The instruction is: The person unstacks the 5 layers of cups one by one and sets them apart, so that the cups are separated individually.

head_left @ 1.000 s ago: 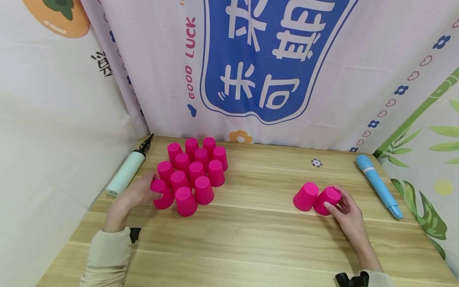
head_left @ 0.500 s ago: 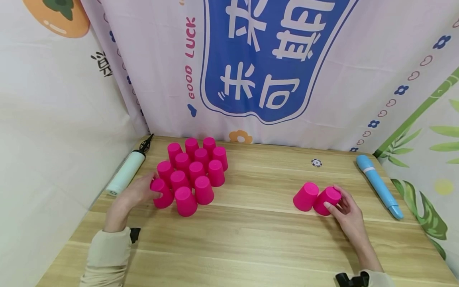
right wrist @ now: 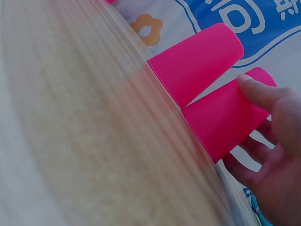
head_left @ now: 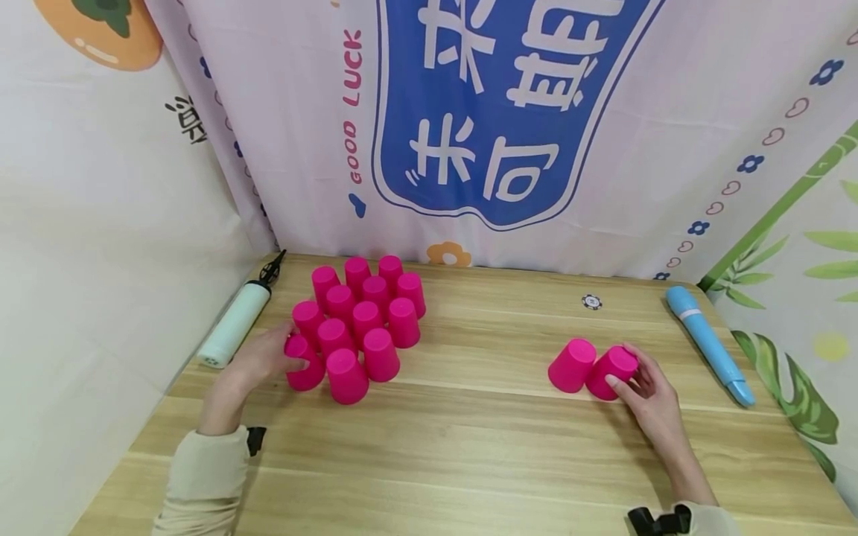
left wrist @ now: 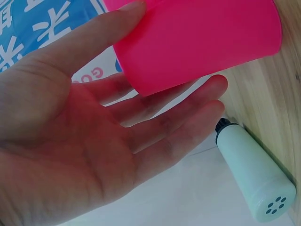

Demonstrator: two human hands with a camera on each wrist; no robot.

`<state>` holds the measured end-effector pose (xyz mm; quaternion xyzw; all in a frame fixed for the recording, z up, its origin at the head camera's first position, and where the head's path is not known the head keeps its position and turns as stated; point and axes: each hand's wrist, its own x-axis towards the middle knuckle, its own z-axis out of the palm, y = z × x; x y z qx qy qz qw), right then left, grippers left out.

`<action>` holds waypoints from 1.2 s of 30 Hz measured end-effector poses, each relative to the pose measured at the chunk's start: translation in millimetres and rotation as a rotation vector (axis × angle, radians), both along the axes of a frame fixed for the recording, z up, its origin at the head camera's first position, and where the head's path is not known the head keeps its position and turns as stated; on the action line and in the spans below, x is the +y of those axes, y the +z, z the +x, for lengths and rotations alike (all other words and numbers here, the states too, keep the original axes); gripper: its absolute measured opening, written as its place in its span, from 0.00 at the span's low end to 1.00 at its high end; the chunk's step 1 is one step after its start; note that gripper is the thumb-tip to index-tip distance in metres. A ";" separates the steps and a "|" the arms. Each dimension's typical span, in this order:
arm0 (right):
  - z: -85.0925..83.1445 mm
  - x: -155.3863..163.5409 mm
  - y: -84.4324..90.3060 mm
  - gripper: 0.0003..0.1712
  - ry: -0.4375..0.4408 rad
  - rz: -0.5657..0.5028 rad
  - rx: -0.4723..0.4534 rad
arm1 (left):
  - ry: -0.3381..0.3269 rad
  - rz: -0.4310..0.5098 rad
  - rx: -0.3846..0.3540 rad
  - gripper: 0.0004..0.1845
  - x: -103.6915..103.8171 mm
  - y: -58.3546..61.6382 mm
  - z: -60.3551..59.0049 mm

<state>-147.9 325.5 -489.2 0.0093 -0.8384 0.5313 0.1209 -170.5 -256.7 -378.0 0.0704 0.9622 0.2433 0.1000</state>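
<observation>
My left hand [head_left: 261,361] holds an upside-down pink plastic cup [head_left: 305,377] at the near left corner of a cluster of similar cups [head_left: 367,320]. In the left wrist view the thumb lies along one side of that cup [left wrist: 202,42], and the fingers reach behind it. At the right, my right hand [head_left: 653,413] grips another upside-down pink cup [head_left: 606,374], thumb on the near side and fingers round the far side. Close against it stands one more pink cup [head_left: 571,366]; the right wrist view has their bases meeting at the table.
A mint-green hand pump [head_left: 234,324] with a black nozzle lies at the left table edge. Toward the right edge lies a blue pen-like tube [head_left: 709,346], and a small chip [head_left: 592,301] sits further back. A printed curtain [head_left: 302,149] hangs behind the wooden table [head_left: 456,454].
The head view has shifted very slightly. Both hands stay on the same cups, and no cup has visibly changed place.
</observation>
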 end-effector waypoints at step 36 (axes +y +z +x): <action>0.5 -1.2 -0.1 0.38 -0.002 0.006 0.004 | 0.025 -0.010 0.075 0.19 -3.2 13.4 6.8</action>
